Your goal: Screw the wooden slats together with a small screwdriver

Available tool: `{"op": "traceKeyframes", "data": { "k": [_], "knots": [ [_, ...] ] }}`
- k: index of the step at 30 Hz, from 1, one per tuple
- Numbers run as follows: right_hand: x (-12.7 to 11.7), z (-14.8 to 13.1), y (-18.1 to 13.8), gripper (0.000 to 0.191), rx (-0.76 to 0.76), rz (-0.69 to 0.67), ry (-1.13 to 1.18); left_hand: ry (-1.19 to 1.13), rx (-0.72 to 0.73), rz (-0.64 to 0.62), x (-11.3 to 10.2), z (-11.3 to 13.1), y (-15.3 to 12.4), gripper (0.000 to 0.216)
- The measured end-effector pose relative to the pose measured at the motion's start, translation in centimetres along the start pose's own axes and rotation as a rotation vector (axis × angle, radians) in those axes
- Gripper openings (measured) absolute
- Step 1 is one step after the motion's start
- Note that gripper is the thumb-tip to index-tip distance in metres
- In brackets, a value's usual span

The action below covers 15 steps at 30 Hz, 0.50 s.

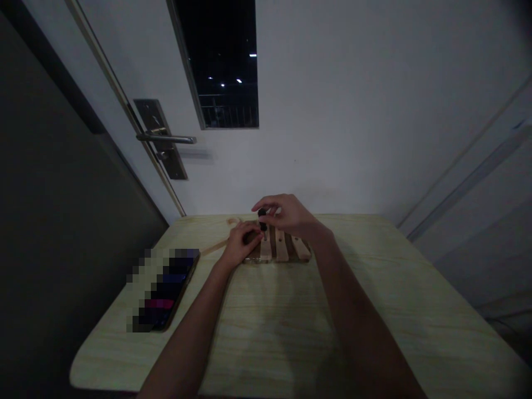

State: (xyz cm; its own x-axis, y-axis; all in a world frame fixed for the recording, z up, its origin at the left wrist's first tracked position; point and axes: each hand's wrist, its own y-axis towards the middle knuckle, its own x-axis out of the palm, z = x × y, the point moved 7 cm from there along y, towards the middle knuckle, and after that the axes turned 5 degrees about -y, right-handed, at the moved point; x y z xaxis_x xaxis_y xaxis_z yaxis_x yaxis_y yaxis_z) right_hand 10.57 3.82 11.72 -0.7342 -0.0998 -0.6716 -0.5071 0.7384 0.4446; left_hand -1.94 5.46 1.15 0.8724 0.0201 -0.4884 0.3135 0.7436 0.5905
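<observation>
My right hand [286, 215] grips the black handle of a small screwdriver [262, 215] between thumb and fingers. The screwdriver stands about upright, its shaft pointing down at a light wooden strip [266, 253]. My left hand [241, 241] is at the left side of the same strip, thumb and forefinger curled together close to the screwdriver's lower end; whatever they pinch is hidden. Beside that strip lie two more wooden strips, a middle one [281, 248] and a slanted right one [301, 248], each with a dark round spot. All three rest on a brownish base [253, 256], partly covered by my hands.
A phone [177, 288], partly pixelated, lies on the left of the pale wooden table [266, 321]. A thin wooden stick [214, 247] and a curved wooden piece [233, 220] are by my left hand. Behind the table stands a white door [332, 138] with a metal handle [166, 138].
</observation>
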Motion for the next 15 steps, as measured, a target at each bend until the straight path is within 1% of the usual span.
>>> {"op": "traceKeyframes", "data": {
  "k": [4,9,15],
  "knots": [
    [0.14,0.29,0.29,0.013,-0.007,0.023,-0.078,0.001,0.002,0.014,-0.07,0.05,0.07,0.015],
    [0.01,0.40,0.40,0.014,-0.003,0.074,-0.143,0.014,-0.006,0.004,0.00,0.10,0.12,0.014],
    [-0.62,-0.27,-0.07,0.013,-0.043,0.105,-0.060,-0.004,0.002,-0.003,-0.02,0.18,0.08,0.014]
  ]
}}
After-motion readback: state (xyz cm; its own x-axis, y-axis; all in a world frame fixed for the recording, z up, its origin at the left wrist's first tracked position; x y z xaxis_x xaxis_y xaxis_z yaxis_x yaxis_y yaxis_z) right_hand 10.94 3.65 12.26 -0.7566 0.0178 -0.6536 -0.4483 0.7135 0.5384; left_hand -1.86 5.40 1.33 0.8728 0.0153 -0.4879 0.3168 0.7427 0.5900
